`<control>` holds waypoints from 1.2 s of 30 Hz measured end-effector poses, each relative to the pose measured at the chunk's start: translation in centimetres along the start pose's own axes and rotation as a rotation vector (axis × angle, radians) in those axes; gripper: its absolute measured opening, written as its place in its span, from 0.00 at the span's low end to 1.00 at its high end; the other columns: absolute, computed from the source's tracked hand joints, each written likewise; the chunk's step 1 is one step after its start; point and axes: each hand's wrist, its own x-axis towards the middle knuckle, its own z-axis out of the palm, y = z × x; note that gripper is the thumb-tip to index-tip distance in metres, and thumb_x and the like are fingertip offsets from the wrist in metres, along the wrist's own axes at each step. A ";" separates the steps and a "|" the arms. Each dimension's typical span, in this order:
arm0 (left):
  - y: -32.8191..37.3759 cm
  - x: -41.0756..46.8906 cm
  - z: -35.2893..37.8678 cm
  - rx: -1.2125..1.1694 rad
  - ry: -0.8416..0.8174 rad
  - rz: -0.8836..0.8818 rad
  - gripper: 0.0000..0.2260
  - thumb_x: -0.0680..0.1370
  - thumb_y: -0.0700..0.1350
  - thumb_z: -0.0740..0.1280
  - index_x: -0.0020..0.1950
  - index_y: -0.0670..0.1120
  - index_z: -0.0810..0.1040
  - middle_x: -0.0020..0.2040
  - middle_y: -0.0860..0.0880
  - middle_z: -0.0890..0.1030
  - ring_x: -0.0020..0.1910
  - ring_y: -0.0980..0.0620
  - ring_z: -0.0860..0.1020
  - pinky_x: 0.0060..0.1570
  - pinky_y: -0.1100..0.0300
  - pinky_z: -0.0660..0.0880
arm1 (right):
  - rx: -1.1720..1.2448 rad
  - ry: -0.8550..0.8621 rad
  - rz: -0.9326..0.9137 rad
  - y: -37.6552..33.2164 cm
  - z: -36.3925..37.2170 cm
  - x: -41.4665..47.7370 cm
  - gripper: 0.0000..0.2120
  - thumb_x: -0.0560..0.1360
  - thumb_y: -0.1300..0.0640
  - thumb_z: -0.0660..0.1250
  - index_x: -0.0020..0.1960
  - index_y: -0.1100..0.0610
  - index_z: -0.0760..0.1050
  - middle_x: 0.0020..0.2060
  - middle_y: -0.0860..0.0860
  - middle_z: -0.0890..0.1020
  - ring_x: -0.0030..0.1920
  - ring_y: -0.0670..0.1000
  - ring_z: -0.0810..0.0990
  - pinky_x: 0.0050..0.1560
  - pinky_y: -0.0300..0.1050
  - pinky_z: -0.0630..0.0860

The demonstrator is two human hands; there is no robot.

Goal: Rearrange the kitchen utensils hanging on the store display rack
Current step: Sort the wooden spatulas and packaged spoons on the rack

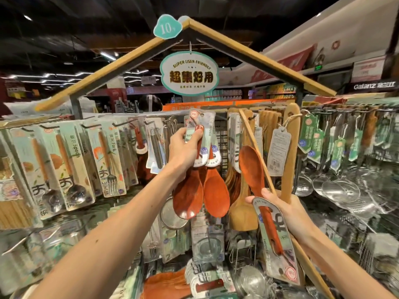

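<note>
While our left hand (185, 147) pinches the hanging rice spoons (213, 195) at centre frame, our right hand (289, 214) grasps a carded red spoon (251, 167).

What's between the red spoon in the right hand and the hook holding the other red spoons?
The left hand grips the cards of the hanging red spoons right at the hook, whose tip is hidden, so it blocks the way. The right hand also holds a long pale stick alongside the held spoon.

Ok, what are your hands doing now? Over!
Left hand grips hanging rice spoons by their cards. Right hand holds carded red spoon, bowl up, plus long wooden stick. Pale spatulas hang alongside.
</note>
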 end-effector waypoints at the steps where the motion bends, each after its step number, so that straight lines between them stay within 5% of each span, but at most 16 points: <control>1: 0.1 0.0 0.0 0.002 0.027 0.007 0.05 0.77 0.50 0.70 0.46 0.50 0.82 0.42 0.52 0.86 0.43 0.52 0.84 0.45 0.53 0.80 | -0.010 -0.004 -0.001 0.0 0.0 0.0 0.23 0.72 0.47 0.65 0.53 0.68 0.79 0.46 0.55 0.87 0.48 0.55 0.86 0.51 0.50 0.79; 4: 0.0 -0.3 -0.3 -0.006 0.084 0.013 0.05 0.78 0.49 0.70 0.44 0.49 0.81 0.40 0.52 0.85 0.41 0.53 0.83 0.41 0.58 0.78 | -0.050 -0.022 -0.016 0.0 -0.1 0.0 0.23 0.73 0.47 0.64 0.53 0.67 0.79 0.45 0.54 0.87 0.44 0.50 0.86 0.46 0.45 0.78; 9: -0.6 -0.2 -1.3 0.047 0.074 -0.008 0.09 0.75 0.53 0.70 0.44 0.47 0.82 0.40 0.49 0.86 0.43 0.45 0.85 0.48 0.44 0.82 | -0.058 -0.030 -0.016 0.1 -0.5 0.3 0.25 0.74 0.47 0.64 0.56 0.69 0.78 0.46 0.53 0.87 0.43 0.49 0.86 0.41 0.38 0.80; 15: -1.0 1.2 -0.7 0.069 -0.028 -0.180 0.10 0.82 0.50 0.66 0.57 0.44 0.78 0.47 0.46 0.85 0.39 0.50 0.84 0.30 0.61 0.78 | -0.050 -0.020 -0.014 0.3 -0.5 0.8 0.23 0.73 0.46 0.64 0.55 0.65 0.80 0.46 0.53 0.87 0.44 0.54 0.85 0.44 0.42 0.80; 20: -2.1 2.2 -0.1 0.179 -0.026 -0.175 0.06 0.81 0.52 0.64 0.51 0.52 0.76 0.50 0.48 0.84 0.49 0.47 0.83 0.55 0.46 0.80 | -0.009 -0.018 0.020 0.8 -0.1 0.9 0.22 0.72 0.46 0.66 0.56 0.62 0.81 0.47 0.55 0.87 0.45 0.50 0.86 0.47 0.47 0.77; 24: -2.8 1.9 0.3 0.222 0.006 -0.179 0.18 0.81 0.56 0.63 0.65 0.46 0.74 0.60 0.46 0.81 0.59 0.44 0.79 0.62 0.44 0.76 | -0.035 -0.025 0.006 1.0 -0.4 0.9 0.32 0.64 0.33 0.74 0.54 0.58 0.82 0.49 0.56 0.87 0.52 0.53 0.86 0.54 0.52 0.76; 29: -2.8 0.6 0.2 0.286 0.034 -0.213 0.22 0.81 0.55 0.64 0.72 0.45 0.69 0.67 0.44 0.75 0.66 0.42 0.73 0.64 0.51 0.70 | -0.022 -0.026 0.009 0.5 -0.1 0.9 0.20 0.72 0.47 0.65 0.54 0.61 0.81 0.47 0.56 0.87 0.50 0.54 0.86 0.54 0.52 0.76; 32: -3.3 -0.7 0.0 0.394 -0.039 -0.202 0.20 0.80 0.48 0.66 0.70 0.44 0.69 0.65 0.45 0.77 0.60 0.46 0.76 0.53 0.55 0.70 | -0.049 -0.053 0.018 0.4 0.4 0.8 0.19 0.74 0.48 0.64 0.53 0.62 0.81 0.47 0.54 0.87 0.45 0.52 0.86 0.44 0.42 0.79; 36: -4.1 -4.7 -0.8 0.452 -0.092 -0.149 0.31 0.79 0.46 0.67 0.79 0.45 0.57 0.72 0.45 0.67 0.71 0.47 0.67 0.71 0.49 0.66 | -0.025 -0.088 0.062 0.6 0.8 0.2 0.17 0.79 0.53 0.61 0.53 0.65 0.82 0.45 0.54 0.87 0.33 0.45 0.83 0.31 0.35 0.77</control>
